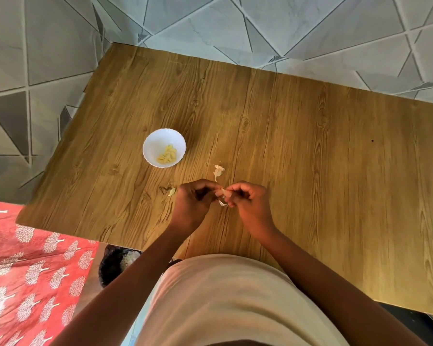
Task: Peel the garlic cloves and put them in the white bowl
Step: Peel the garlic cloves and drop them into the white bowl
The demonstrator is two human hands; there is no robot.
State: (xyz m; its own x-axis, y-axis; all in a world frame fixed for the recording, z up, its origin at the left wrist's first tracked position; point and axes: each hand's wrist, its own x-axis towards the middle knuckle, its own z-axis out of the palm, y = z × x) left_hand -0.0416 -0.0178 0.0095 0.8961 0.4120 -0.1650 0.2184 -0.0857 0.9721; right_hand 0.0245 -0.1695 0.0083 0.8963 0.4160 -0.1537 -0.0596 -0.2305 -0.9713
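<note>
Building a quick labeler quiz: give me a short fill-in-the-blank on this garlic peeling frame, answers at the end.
1. The peeled cloves lie inside the ____ bowl.
2. The clove being peeled is pinched by ____ hands, the left hand and the right hand.
3. The bowl stands on a ____ table.
4. The loose skin on the table lies to the ____ of the bowl.

Answers: white; both; wooden; right
</note>
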